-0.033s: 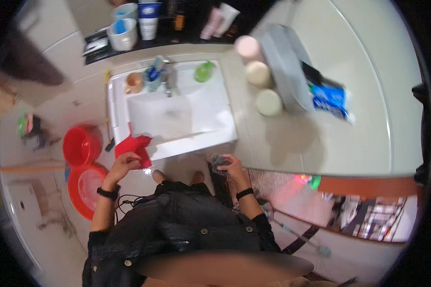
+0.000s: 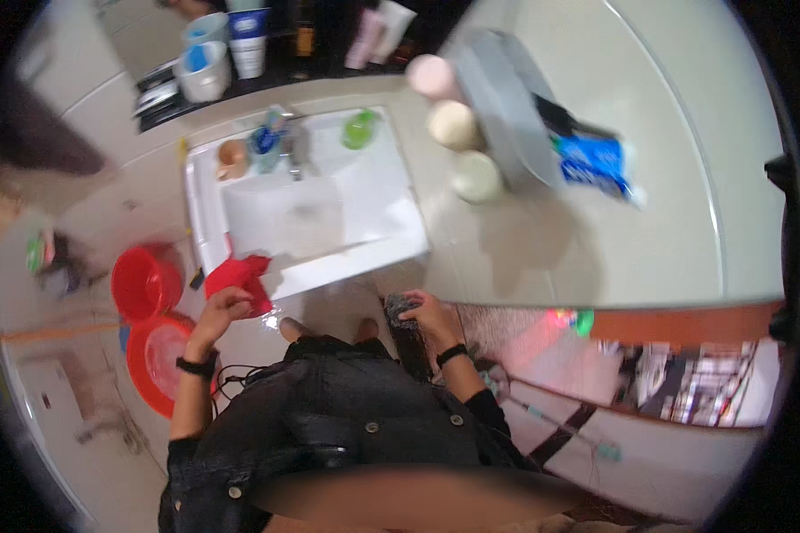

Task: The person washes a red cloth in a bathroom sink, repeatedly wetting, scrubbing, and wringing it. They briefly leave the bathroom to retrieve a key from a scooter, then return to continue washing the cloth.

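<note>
Pinched in my left hand (image 2: 227, 311) is a red cloth (image 2: 240, 277), which lies over the front left corner of the white sink (image 2: 347, 272). My right hand (image 2: 431, 317) is closed on a grey, fuzzy scouring pad (image 2: 402, 309), just in front of the counter and to the right of the sink's front edge. The sink basin holds what looks like some cloudy water. At its back stand a metal faucet (image 2: 296, 158), an orange cup (image 2: 233, 160), a bluish cup with tubes (image 2: 265, 149) and a green bottle (image 2: 360, 130).
Two red buckets or basins (image 2: 147, 282) stand at the left; the nearer holds whitish water. On the counter to the right are three round-lidded containers (image 2: 477, 178), a grey bin (image 2: 507, 107) and a blue packet (image 2: 591, 164). A dark shelf (image 2: 324, 67) with toiletries runs behind the sink.
The whole view has shifted slightly, so the sink and counter sit a little further left. Both hands keep their hold on the red cloth and the scouring pad.
</note>
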### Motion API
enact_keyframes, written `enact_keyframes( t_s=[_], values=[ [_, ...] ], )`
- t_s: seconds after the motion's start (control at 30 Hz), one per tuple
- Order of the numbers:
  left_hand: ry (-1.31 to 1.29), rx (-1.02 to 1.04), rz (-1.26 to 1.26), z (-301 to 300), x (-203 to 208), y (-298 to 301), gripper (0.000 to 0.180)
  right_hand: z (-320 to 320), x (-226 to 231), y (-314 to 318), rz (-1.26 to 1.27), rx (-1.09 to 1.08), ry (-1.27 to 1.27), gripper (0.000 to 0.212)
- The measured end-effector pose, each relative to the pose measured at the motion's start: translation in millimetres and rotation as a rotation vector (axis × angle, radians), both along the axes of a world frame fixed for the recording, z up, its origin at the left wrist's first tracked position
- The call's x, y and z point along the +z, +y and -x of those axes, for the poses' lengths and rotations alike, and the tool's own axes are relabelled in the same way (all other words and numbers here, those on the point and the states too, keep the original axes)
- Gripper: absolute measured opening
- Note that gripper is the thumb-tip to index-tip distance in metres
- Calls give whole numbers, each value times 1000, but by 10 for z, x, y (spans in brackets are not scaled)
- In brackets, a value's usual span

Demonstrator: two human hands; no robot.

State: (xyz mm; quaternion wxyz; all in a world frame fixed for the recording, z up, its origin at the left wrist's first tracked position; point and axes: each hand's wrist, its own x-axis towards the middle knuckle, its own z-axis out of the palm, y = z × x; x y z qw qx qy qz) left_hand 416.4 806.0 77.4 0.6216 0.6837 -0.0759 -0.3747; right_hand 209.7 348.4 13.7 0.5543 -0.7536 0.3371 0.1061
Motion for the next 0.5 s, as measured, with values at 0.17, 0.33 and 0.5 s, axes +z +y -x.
enact_keyframes(
  t_s=[0.17,0.33,0.5],
  values=[
    [5,27,-49,127,172,-348,13,1191,-294,-667,-61,-307,241,32],
    [-49,-15,-46,366,347,-923,13,1996,-486,-1721,-42,-1087,-59,10],
    [-62,-114,-102,633,547,-1518,16,2095,-306,-2800,-358,-1533,-916,8]
  ],
)
